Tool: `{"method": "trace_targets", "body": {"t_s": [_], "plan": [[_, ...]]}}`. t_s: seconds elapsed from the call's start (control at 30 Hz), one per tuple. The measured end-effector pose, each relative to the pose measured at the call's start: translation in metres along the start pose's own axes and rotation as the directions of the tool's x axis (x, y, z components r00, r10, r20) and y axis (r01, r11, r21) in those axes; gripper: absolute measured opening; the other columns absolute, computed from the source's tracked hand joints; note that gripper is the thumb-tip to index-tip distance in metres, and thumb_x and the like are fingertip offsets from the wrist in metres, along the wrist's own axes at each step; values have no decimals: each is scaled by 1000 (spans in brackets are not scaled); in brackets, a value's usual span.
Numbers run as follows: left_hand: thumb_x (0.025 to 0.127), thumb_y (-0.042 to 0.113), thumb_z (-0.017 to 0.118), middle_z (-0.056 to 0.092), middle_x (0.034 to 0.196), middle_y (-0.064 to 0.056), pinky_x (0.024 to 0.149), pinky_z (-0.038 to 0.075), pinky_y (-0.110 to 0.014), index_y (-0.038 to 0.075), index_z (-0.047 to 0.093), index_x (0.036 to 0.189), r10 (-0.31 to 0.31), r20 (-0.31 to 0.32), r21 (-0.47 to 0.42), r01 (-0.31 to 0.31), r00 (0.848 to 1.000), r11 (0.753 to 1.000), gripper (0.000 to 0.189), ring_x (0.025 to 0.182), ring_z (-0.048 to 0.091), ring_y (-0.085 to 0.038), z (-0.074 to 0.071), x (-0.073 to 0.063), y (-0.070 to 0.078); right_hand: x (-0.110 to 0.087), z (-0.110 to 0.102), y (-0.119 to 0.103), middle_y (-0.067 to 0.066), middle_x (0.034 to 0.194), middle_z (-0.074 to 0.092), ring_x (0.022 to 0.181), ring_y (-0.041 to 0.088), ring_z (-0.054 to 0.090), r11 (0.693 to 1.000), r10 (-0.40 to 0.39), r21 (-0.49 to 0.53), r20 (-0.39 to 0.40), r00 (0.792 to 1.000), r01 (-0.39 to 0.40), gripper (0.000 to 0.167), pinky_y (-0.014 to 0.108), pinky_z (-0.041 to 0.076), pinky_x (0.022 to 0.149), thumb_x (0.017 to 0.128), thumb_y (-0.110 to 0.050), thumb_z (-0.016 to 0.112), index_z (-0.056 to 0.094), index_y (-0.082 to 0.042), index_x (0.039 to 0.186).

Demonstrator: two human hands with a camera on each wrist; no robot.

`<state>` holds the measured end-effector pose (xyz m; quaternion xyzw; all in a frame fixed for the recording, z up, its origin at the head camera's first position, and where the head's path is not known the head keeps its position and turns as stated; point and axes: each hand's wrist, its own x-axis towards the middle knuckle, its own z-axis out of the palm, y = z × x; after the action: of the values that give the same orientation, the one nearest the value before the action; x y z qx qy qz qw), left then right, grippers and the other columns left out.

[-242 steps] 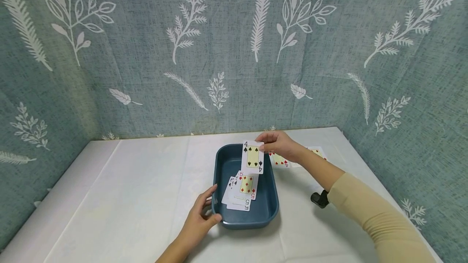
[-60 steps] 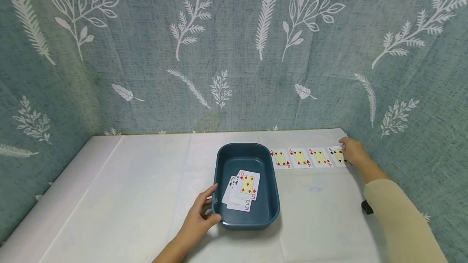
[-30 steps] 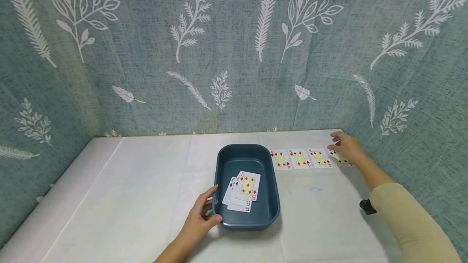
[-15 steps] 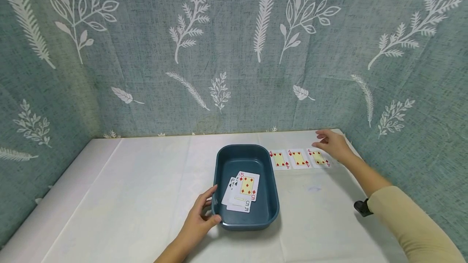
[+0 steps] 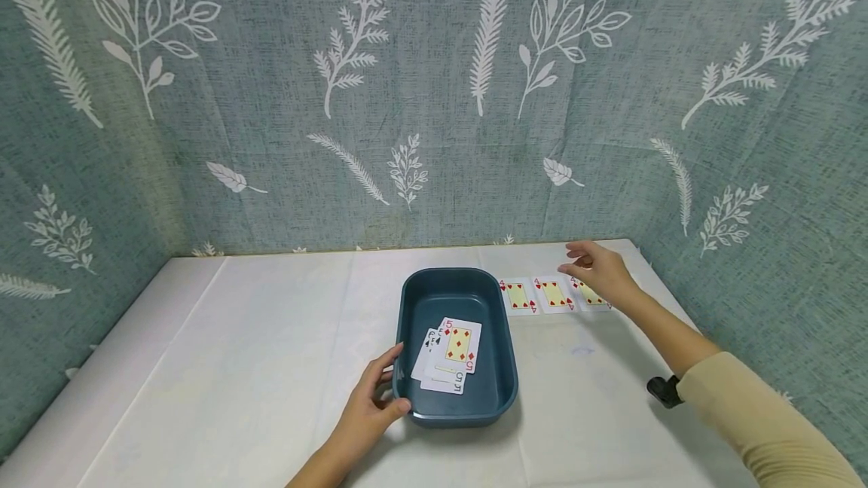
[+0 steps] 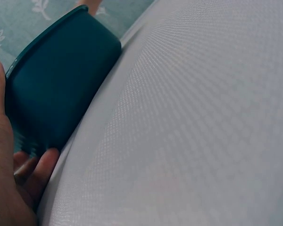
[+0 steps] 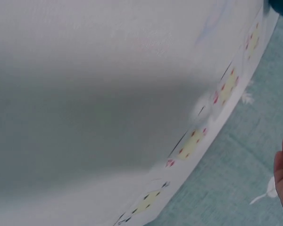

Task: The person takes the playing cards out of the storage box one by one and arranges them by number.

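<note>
My left hand (image 5: 366, 401) grips the near left corner of a dark blue tray (image 5: 450, 420), its thumb at the front rim and its fingers along the left side. Inside the tray several playing cards lie overlapped, a five of diamonds (image 5: 459, 346) on top. My right hand (image 5: 600, 269) hovers over the right part of a row of fours and holds nothing, its fingers loosely bent. Three red fours show in the head view, the nearest to the tray being a four of hearts (image 5: 518, 297). Hidden there behind the hand, the four of spades (image 7: 146, 202) shows in the right wrist view.
A white cloth (image 5: 237, 352) covers the table. Patterned green-grey fabric (image 5: 434, 96) stands behind it and at both sides. A small black device (image 5: 664, 391) sits beside the right sleeve (image 5: 753, 413).
My right hand carried the four of spades from above the tray to the row's right end, released it, then moved left over the row. My left hand has stayed on the tray.
</note>
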<state>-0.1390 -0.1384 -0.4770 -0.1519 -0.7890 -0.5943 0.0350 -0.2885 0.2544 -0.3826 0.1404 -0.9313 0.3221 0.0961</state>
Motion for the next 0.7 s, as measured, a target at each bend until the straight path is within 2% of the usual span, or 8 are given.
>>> {"method": "trace_targets", "body": {"t_s": [0.23, 0.4, 0.7], "plan": [[81, 14, 74, 42, 140, -11, 77, 51, -27, 17, 37, 145, -18, -9, -1, 18, 1000, 1000, 74, 116, 53, -33, 0, -1, 1, -1, 8, -12, 23, 114, 62, 97, 35, 63, 996, -94, 9, -7, 996, 94, 47, 47, 50, 81, 89, -22, 66, 52, 1, 127], [81, 16, 74, 42, 139, -13, 76, 51, -27, 16, 36, 145, -2, -1, 3, 2, 1000, 1000, 74, 116, 53, -33, 0, -1, 0, -1, 16, -21, 21, 113, 63, 96, 34, 64, 992, -123, 20, -5, 992, 123, 46, 49, 49, 82, 87, -21, 68, 53, 0, 126], [81, 15, 75, 42, 140, -12, 77, 51, -27, 19, 37, 145, -15, 2, -8, 15, 1000, 1000, 74, 116, 53, -31, -1, 0, 3, 0, 29, -45, 17, 113, 64, 96, 30, 65, 980, -189, 67, 0, 982, 189, 47, 47, 50, 82, 84, -18, 72, 55, -2, 124]]}}
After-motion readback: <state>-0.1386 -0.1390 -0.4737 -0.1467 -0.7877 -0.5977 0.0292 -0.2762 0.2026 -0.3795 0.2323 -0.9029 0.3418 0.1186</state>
